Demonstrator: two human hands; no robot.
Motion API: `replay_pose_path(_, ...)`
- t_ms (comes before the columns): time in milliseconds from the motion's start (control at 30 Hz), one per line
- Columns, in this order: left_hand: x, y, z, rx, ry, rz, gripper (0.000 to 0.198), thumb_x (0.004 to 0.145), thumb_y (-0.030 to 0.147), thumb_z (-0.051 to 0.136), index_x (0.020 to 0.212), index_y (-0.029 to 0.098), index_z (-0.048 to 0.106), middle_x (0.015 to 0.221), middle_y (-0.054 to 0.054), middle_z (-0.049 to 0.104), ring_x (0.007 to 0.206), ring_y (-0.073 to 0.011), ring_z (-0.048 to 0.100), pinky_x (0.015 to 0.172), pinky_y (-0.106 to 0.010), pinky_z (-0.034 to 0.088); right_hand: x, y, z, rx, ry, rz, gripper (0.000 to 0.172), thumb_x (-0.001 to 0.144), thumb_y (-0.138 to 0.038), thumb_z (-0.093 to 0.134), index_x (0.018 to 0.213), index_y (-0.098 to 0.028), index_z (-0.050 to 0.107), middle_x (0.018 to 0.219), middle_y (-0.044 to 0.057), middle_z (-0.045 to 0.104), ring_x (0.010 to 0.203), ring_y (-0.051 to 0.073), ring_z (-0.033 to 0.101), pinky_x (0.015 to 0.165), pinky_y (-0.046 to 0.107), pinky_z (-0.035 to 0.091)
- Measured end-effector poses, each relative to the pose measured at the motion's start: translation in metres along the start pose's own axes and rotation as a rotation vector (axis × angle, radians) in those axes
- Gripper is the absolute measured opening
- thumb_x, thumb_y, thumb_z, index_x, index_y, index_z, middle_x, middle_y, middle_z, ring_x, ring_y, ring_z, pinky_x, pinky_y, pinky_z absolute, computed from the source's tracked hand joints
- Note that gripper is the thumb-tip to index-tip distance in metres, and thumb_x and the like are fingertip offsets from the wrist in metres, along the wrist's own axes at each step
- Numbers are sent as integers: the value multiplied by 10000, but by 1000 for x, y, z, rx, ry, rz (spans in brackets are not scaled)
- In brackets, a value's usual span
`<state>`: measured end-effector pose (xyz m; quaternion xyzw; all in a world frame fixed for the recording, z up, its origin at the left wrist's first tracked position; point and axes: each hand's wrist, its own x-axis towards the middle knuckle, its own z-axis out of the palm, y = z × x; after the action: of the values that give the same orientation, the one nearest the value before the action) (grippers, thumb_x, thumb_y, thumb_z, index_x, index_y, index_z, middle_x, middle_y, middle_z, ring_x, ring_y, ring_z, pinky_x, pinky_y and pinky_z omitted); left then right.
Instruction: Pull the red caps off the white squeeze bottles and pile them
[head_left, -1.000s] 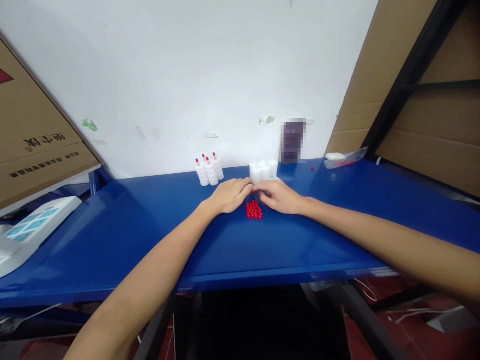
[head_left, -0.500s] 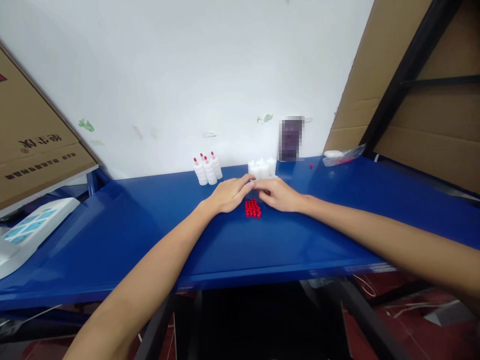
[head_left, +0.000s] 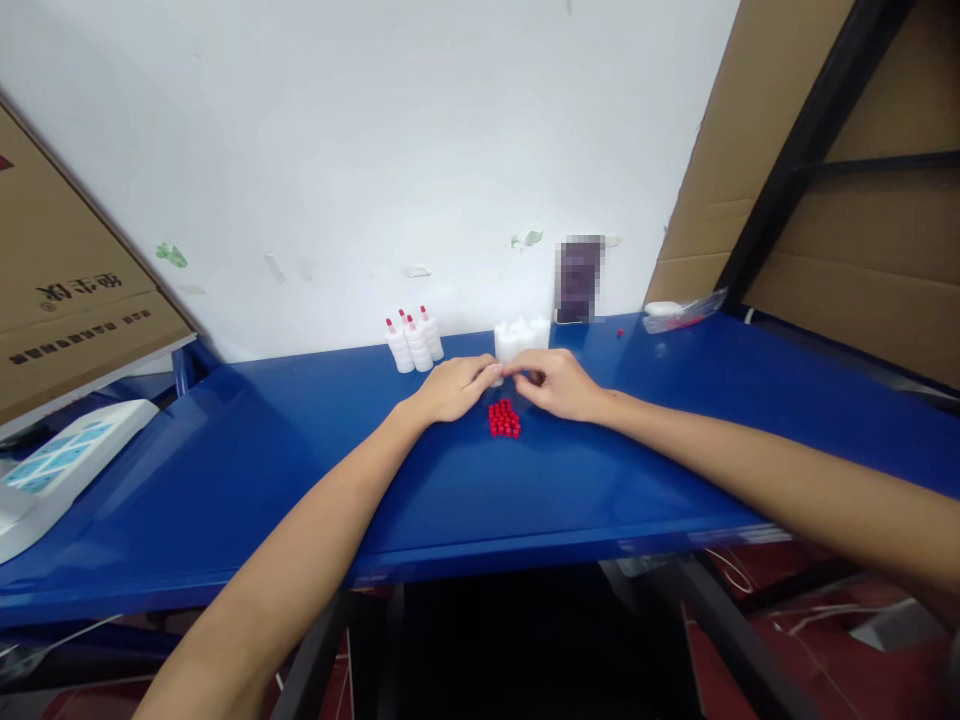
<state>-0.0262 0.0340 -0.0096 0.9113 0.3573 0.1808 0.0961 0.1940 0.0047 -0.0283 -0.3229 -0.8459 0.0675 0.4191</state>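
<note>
A tight cluster of small red caps (head_left: 505, 418) sits on the blue table (head_left: 600, 470). Just behind it my left hand (head_left: 452, 387) and my right hand (head_left: 553, 382) meet fingertip to fingertip, both with fingers curled in a pinch around something too small to make out. Right behind the fingertips stands a group of uncapped white bottles (head_left: 520, 338). To their left, near the wall, stand several white bottles with red caps (head_left: 413, 340).
A white device with a keypad (head_left: 52, 470) lies at the table's left end below a cardboard box (head_left: 67, 300). A clear plastic bag (head_left: 679, 312) and one loose red cap (head_left: 619, 333) lie at the back right. Cardboard and a black frame (head_left: 795, 150) rise on the right.
Both hands have stayed together behind the red caps; the right fingers curl a little more at the meeting point. The view has shifted slightly.
</note>
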Motion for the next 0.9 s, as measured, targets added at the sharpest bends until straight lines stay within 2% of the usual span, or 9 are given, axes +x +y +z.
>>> replay_pose_path(200,3,-6,-2,-22,-20,-51,398,1008,413,345,880,200,655,878,-39,698,813,-212,625,771,-341,435,6,7,-16,48,297,184,144,792,-169,520,797,-188,663,781,34,695,610,156,581,608,290,449)
replay_pose_path(267,4,-6,-2,-5,-20,-52,320,957,342,385,845,197,648,873,-39,691,796,-208,612,750,-338,424,8,16,-22,48,341,264,146,789,-176,491,786,-192,636,737,23,662,552,148,544,558,286,411)
replay_pose_path(333,4,-7,-1,23,-15,-49,283,918,318,410,795,194,633,842,-40,674,764,-204,590,713,-333,404,9,26,-28,6,368,311,152,789,-176,473,782,-196,624,728,23,659,559,154,544,570,289,410)
replay_pose_path(400,4,-7,0,46,0,-41,303,921,350,420,752,193,616,797,-39,650,727,-198,563,673,-327,378,8,36,-31,-91,372,337,155,792,-178,471,765,-199,622,745,36,675,629,179,580,616,301,421)
replay_pose_path(567,2,-8,2,57,36,-21,336,904,423,499,667,193,558,719,-24,599,650,-168,497,625,-313,328,5,50,-32,-302,288,389,181,816,-182,488,808,-201,667,833,67,719,735,220,600,653,318,402)
replay_pose_path(733,1,-10,2,-31,58,0,307,818,338,586,586,193,447,628,16,526,587,-129,439,612,-301,318,5,52,-30,-384,194,363,183,823,-167,512,847,-201,690,865,65,721,778,224,617,671,321,415)
replay_pose_path(900,0,-8,2,-211,73,30,254,766,246,564,583,196,396,577,48,430,576,-105,379,592,-279,307,5,53,-27,-406,152,365,190,833,-175,536,893,-203,715,904,58,739,804,226,638,697,327,442)
